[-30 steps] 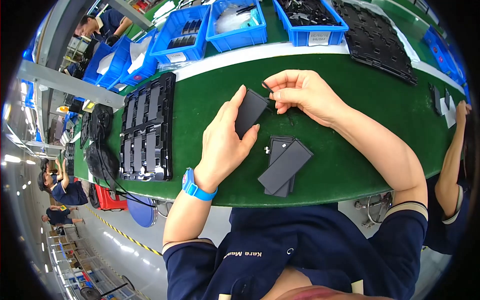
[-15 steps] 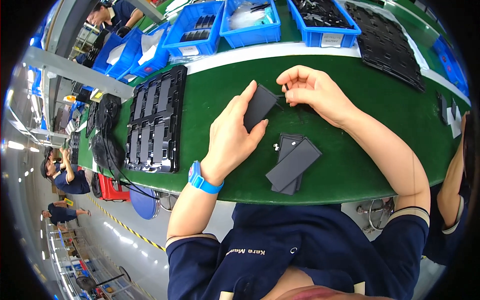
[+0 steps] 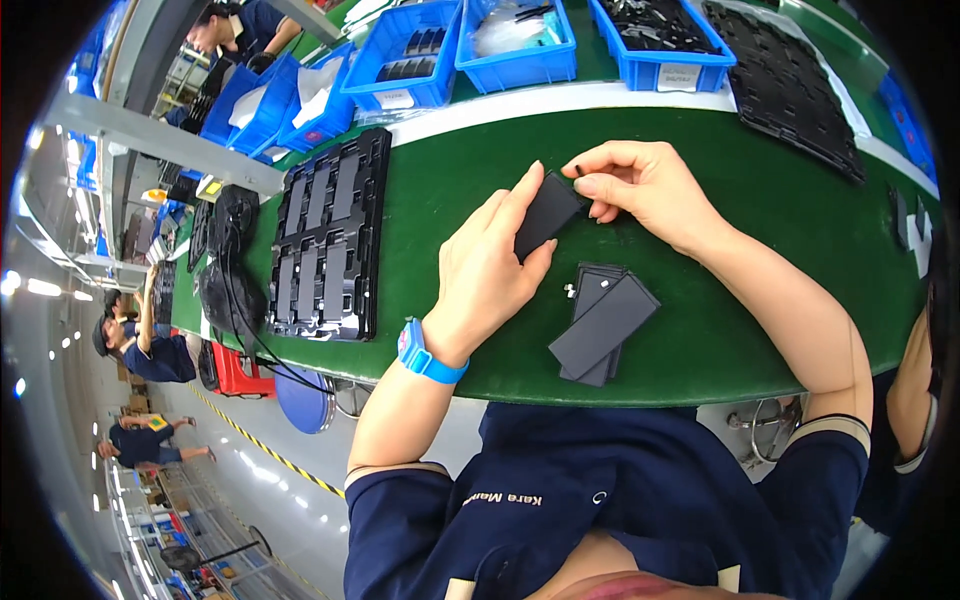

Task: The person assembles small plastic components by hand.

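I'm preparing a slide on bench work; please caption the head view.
Left hand holds a dark flat block at a green table; right hand pinches a small black piece nearby.

Bright lamps [image 3: 42, 287] glare off the floor [image 3: 262, 475], and toward the bent fisheye rim detail seems soft.

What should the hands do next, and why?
Probably ease the small black piece toward the near end of the dark flat block, gently: the right hand pinches the piece close beside that end, while the left hand holds the block between thumb and fingers. Whether piece and block touch, I can't tell.
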Demonstrator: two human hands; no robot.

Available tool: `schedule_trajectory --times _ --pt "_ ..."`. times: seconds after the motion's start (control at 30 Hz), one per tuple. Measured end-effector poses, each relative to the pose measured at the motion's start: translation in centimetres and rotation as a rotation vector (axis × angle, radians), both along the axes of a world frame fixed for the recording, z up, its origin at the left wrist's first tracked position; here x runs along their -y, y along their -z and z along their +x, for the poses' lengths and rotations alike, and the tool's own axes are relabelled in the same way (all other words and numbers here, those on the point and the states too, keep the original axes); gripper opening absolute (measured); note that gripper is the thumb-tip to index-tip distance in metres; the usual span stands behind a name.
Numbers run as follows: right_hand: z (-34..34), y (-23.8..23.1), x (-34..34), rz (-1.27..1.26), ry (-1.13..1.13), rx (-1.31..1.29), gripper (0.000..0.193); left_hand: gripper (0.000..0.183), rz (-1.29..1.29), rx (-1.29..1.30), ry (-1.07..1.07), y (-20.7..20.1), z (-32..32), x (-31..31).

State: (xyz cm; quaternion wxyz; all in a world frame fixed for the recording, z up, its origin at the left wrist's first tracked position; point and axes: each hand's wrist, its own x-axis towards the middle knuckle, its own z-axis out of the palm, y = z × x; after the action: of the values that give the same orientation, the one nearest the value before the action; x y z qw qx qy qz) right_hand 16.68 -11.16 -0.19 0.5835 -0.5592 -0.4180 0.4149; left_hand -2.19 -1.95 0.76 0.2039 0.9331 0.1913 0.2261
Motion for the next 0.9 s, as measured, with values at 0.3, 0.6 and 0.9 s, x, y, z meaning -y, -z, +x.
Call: schedule_trajectory --times 0.3,0.6,0.9 --pt "-0.35 0.19 0.06 -0.018 -0.019 -0.028 0.016 0.072 0.021 0.015 0.009 0.01 0.34 0.4" --pt "-0.92 -0.31 0.26 -0.042 0.001 -0.024 0.013 0.073 0.069 0.079 0.045 0.49 0.27 0.26" --pt "-1.01 -0.33 0.19 0.002 -0.009 -0.034 0.011 0.073 -0.026 0.147 0.106 0.31 0.4 0.25"
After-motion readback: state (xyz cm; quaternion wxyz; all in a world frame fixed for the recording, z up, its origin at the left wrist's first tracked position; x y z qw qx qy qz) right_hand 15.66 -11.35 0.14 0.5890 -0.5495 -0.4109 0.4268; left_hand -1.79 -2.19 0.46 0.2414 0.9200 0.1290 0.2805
